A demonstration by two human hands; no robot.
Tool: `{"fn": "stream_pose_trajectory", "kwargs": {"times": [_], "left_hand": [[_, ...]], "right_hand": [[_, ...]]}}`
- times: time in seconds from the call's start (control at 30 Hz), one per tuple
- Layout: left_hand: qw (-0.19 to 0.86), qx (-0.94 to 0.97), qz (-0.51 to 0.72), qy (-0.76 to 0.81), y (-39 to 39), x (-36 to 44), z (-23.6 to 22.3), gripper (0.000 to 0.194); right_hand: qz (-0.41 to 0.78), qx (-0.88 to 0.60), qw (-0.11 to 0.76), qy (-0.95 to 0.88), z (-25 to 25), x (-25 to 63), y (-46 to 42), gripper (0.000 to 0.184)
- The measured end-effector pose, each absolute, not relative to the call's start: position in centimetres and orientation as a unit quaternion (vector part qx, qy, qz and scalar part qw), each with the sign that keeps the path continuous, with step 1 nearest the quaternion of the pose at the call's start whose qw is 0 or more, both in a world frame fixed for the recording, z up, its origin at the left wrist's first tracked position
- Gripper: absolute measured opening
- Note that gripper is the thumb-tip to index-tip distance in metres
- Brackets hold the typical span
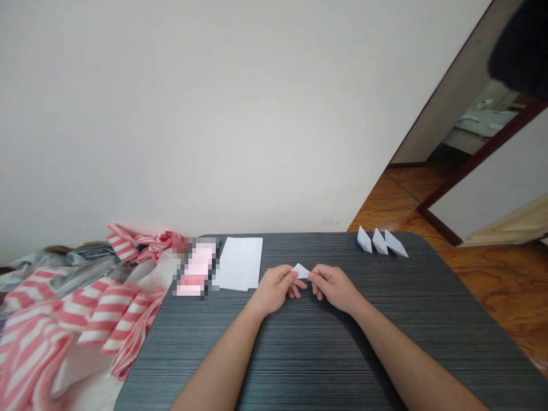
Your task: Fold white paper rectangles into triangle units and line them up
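Note:
Between my two hands is a small piece of folded white paper point(302, 270) with a pointed top, held just above the dark table point(308, 354). My left hand point(277, 287) pinches its left corner between thumb and forefinger. On the opposite corner, my right hand point(333, 286) has a similar pinch, its other fingers curled below. Three folded white paper boats point(379, 241) stand in a row at the table's far right. Flat white paper sheets point(240, 262) lie stacked, slightly askew, to the left of my hands.
A pixelated phone-like object point(197, 268) lies left of the sheets. Red-and-white striped cloth point(107, 314) is heaped beside the table's left edge. A white wall point(257, 114) rises behind the table. Wooden floor point(398, 194) and a doorway are at right.

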State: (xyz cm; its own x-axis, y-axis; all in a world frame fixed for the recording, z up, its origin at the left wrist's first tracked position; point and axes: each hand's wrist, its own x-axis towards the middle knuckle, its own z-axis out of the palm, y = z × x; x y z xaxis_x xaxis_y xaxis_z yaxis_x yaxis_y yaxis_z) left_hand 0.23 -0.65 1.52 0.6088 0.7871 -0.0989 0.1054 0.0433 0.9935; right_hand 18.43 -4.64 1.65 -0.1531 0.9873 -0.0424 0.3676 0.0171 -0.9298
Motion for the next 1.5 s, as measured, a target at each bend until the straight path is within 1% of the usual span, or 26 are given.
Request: {"fn": "stream_pose_trajectory", "kwargs": {"times": [0.3,0.5,0.63,0.73,0.83,0.9,1.0,1.07,1.2,1.5], "left_hand": [[0.640,0.628,0.277,0.345,-0.7,0.3,1.9,0.032],[0.646,0.610,0.286,0.358,-0.7,0.3,1.7,0.032],[0.643,0.614,0.287,0.356,-0.7,0.5,1.6,0.032],[0.629,0.620,0.301,0.359,-0.8,0.5,1.7,0.029],[0.600,0.643,0.301,0.368,-0.9,0.5,1.9,0.029],[0.580,0.664,0.291,0.371,-0.9,0.5,2.1,0.028],[0.566,0.675,0.286,0.377,-0.9,0.5,2.2,0.029],[0.563,0.676,0.283,0.382,-0.9,0.5,2.2,0.029],[0.554,0.689,0.272,0.380,-0.9,0.4,2.2,0.031],[0.524,0.727,0.260,0.360,-1.1,0.4,3.3,0.035]], "right_hand": [[0.433,-0.529,0.309,-0.661,2.6,18.2,-5.0,0.025],[0.441,-0.526,0.341,-0.642,2.3,17.9,-4.9,0.027],[0.432,-0.536,0.338,-0.642,2.2,18.2,-4.8,0.028],[0.430,-0.538,0.335,-0.643,2.2,18.4,-4.8,0.028],[0.427,-0.534,0.359,-0.635,2.0,18.4,-4.7,0.030],[0.445,-0.520,0.380,-0.623,1.8,18.4,-4.6,0.028],[0.489,-0.485,0.400,-0.605,1.5,18.2,-4.6,0.017],[0.511,-0.464,0.409,-0.598,1.4,18.0,-4.7,0.013],[0.526,-0.444,0.410,-0.598,1.3,17.8,-4.8,0.012],[0.508,-0.458,0.404,-0.607,1.2,17.8,-4.8,0.017]]}}
